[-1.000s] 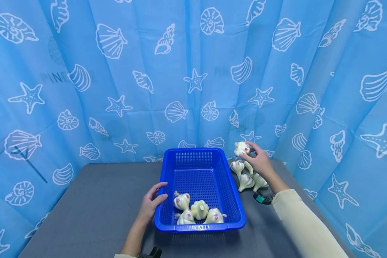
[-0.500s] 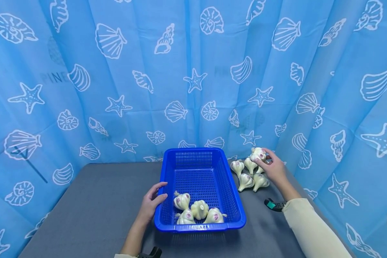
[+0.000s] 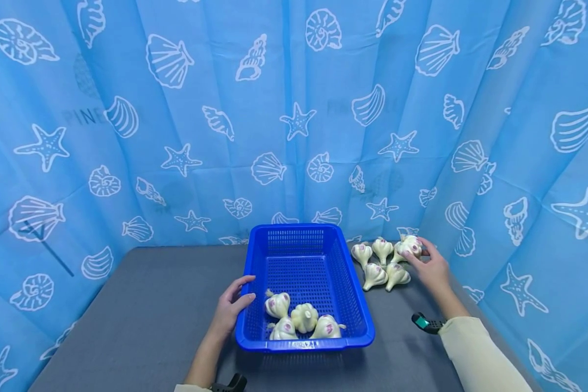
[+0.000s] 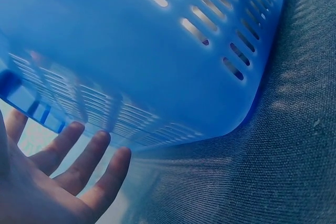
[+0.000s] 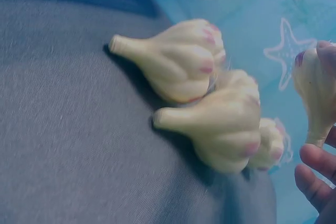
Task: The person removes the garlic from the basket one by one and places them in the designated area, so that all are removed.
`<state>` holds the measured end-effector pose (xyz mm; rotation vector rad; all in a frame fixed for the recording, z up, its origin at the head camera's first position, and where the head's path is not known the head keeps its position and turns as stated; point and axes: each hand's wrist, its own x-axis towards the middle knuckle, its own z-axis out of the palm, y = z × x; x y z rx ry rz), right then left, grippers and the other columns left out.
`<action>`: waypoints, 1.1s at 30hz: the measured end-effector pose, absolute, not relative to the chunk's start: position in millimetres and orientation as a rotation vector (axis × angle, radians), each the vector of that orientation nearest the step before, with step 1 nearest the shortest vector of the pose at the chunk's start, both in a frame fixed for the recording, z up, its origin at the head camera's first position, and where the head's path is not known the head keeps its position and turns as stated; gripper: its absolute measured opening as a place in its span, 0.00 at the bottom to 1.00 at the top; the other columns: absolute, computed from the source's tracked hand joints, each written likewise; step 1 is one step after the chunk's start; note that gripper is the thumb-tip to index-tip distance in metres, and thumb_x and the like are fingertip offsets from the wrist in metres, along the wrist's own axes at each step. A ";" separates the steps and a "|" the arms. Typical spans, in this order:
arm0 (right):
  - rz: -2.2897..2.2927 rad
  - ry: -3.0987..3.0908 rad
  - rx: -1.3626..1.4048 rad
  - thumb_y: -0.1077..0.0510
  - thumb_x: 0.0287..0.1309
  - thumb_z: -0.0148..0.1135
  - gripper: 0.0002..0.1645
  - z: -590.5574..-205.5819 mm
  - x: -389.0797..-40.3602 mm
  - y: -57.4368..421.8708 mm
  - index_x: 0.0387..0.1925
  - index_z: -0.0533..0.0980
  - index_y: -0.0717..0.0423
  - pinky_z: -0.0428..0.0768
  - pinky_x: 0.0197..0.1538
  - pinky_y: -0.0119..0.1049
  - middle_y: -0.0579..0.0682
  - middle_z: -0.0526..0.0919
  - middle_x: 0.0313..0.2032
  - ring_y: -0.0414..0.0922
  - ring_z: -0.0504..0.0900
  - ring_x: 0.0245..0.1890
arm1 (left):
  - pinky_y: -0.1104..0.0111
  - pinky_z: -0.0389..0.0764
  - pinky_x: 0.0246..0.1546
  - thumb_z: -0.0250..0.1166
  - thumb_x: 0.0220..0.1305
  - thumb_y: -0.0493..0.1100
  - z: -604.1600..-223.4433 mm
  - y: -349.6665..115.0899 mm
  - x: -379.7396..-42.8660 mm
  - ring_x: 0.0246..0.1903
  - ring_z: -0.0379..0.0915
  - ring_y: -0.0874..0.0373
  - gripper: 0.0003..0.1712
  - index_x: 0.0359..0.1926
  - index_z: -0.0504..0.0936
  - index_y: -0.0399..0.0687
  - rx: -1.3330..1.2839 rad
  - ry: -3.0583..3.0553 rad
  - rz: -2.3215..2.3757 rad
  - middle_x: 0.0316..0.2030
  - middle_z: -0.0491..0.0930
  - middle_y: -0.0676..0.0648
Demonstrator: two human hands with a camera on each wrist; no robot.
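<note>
My right hand (image 3: pixel 433 269) pinches a garlic bulb (image 3: pixel 409 246) between thumb and fingers, over the far right of the table. In the right wrist view this garlic bulb (image 5: pixel 314 90) has its stem pointing down, beside the fingers (image 5: pixel 314 184). Several more garlic bulbs (image 3: pixel 374 276) lie grouped on the table just left of it, one partly hidden behind the held bulb. At the left rim of a blue plastic basket (image 3: pixel 305 344), my left hand (image 3: pixel 229 307) rests with loosely extended fingers touching it. Inside the basket, several garlic bulbs (image 3: pixel 304 318) sit at the near end.
The grey cloth-covered table (image 3: pixel 176 310) extends to both sides of the basket. Behind and beside it hangs a blue curtain (image 3: pixel 294 136) with white seashell prints, close to the table's back edge. Black bands (image 3: pixel 427 324) are at both wrists.
My right hand, holding the garlic bulb, has moved right and lower, from above the back of the group to its far right end. The left hand and basket have stayed put.
</note>
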<state>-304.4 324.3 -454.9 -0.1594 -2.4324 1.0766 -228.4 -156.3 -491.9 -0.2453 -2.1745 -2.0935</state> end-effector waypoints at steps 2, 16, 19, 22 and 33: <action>1.080 -2.435 -0.207 0.46 0.62 0.64 0.38 -460.0 -303.2 328.4 0.67 0.65 0.59 0.71 0.35 0.39 0.66 0.76 0.49 0.54 0.75 0.39 | 0.49 0.78 0.48 0.61 0.67 0.41 -491.8 -155.8 -228.6 0.54 0.72 0.41 0.25 0.64 0.72 0.44 -0.244 -2.172 -2.097 0.61 0.70 0.33; 1.080 -2.515 -0.442 0.39 0.63 0.58 0.44 -488.7 -293.2 353.3 0.69 0.60 0.61 0.67 0.53 0.58 0.69 0.72 0.56 0.63 0.71 0.54 | 0.48 0.76 0.50 0.61 0.67 0.43 -492.8 -156.2 -228.3 0.56 0.71 0.40 0.24 0.63 0.73 0.48 -0.218 -2.198 -2.076 0.61 0.70 0.35; 1.015 -2.548 -0.454 0.36 0.62 0.58 0.45 -491.9 -291.9 356.7 0.69 0.61 0.61 0.68 0.52 0.59 0.69 0.72 0.56 0.64 0.71 0.54 | 0.48 0.76 0.50 0.61 0.66 0.44 -492.9 -156.1 -228.8 0.56 0.71 0.40 0.24 0.62 0.74 0.49 -0.210 -2.202 -2.073 0.61 0.70 0.36; 0.960 -2.592 -0.475 0.33 0.61 0.56 0.47 -493.9 -290.5 358.5 0.68 0.61 0.61 0.67 0.53 0.61 0.70 0.71 0.58 0.66 0.69 0.57 | 0.48 0.76 0.50 0.62 0.66 0.43 -493.3 -156.3 -229.3 0.55 0.71 0.40 0.24 0.62 0.74 0.49 -0.218 -2.202 -2.066 0.61 0.70 0.36; 0.941 -2.711 -0.545 0.33 0.61 0.57 0.48 -496.9 -288.9 359.6 0.67 0.60 0.66 0.65 0.55 0.63 0.72 0.65 0.62 0.70 0.65 0.59 | 0.47 0.76 0.50 0.61 0.67 0.43 -492.0 -156.1 -229.2 0.56 0.70 0.39 0.25 0.64 0.72 0.46 -0.223 -2.206 -2.074 0.62 0.69 0.34</action>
